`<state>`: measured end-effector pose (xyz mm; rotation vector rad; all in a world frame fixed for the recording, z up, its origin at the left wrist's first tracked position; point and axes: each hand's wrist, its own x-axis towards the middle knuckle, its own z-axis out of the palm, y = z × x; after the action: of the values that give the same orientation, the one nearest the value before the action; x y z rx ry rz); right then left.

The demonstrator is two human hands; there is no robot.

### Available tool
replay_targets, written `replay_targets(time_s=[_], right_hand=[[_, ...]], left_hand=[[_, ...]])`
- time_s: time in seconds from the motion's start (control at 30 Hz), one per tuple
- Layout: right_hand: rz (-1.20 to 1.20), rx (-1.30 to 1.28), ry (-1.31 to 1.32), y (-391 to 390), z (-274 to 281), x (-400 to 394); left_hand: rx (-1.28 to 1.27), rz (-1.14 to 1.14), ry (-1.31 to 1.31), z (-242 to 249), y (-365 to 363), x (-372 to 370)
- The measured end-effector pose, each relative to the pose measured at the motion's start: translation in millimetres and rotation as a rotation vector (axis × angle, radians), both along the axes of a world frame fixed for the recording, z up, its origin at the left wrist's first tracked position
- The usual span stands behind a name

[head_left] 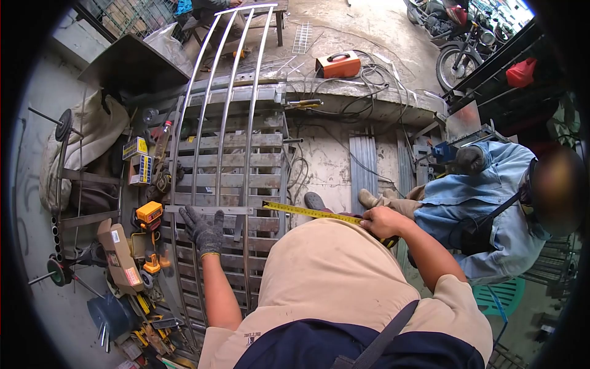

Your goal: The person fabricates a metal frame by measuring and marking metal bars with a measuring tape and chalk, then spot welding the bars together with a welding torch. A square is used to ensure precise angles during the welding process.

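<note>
My left hand (203, 230), in a dark grey glove, lies with its fingers spread on the flat metal crossbar (227, 210) of a long metal frame (224, 111). That frame, made of several long bars, rests on a slatted metal bench (264, 163). Bare and closed, my right hand (381, 222) grips a tape measure (388, 241) in front of my belly. Its yellow blade (310, 212) reaches left, and the free end is close to the right side of the crossbar.
A co-worker in a blue shirt (485, 197) is at the right. Left of the bench are a yellow power tool (149, 213), a cardboard box (120, 255) and scattered tools. An orange machine (338, 64) with cables and a motorcycle (458, 61) stand beyond.
</note>
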<state>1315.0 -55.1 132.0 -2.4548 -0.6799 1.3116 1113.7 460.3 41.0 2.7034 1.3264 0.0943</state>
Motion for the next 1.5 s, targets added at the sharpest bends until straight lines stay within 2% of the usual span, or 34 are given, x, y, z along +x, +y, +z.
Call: replay_targets(time_s=[1.5], right_hand=[[-0.008,-0.011,0.001,-2,-1,-9]], left_hand=[[0.038,-0.027,-0.085,-15,16,39]])
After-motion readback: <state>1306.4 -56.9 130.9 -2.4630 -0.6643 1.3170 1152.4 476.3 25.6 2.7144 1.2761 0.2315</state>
